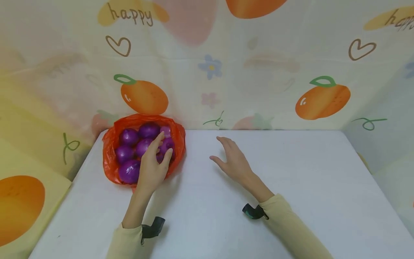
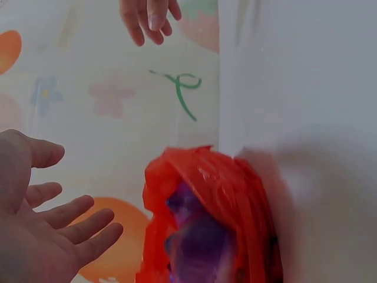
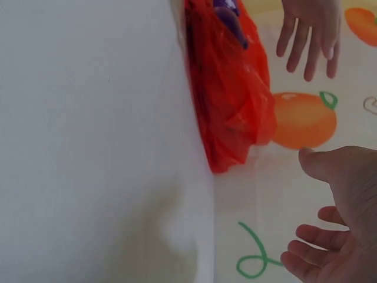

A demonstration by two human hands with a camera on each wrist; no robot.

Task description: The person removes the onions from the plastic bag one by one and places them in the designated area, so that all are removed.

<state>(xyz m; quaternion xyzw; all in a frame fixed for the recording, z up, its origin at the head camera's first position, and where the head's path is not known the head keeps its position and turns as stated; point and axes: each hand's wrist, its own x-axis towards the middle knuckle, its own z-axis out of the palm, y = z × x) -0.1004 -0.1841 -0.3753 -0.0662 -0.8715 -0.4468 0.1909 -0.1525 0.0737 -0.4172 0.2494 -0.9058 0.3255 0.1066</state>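
A red plastic bag [image 1: 110, 162] stands with its mouth spread at the back left of the white table, holding several glossy purple onions [image 1: 130, 171]. My left hand [image 1: 153, 172] is over the bag's right side, thumb and fingers apart, nothing between them; it hides some of the onions in the head view. To the right of the bag, my right hand [image 1: 234, 161] hovers above the table with its thumb and fingers spread and holds nothing. In the left wrist view the left hand [image 2: 53, 224] is beside the bag [image 2: 247, 200], its fingers loosely extended.
The white table [image 1: 291, 180] ends at a cloth backdrop [image 1: 245, 86] printed with oranges, flowers and hearts. A small black camera [image 1: 153, 228] is worn on the left wrist, another dark camera [image 1: 253, 211] on the right.
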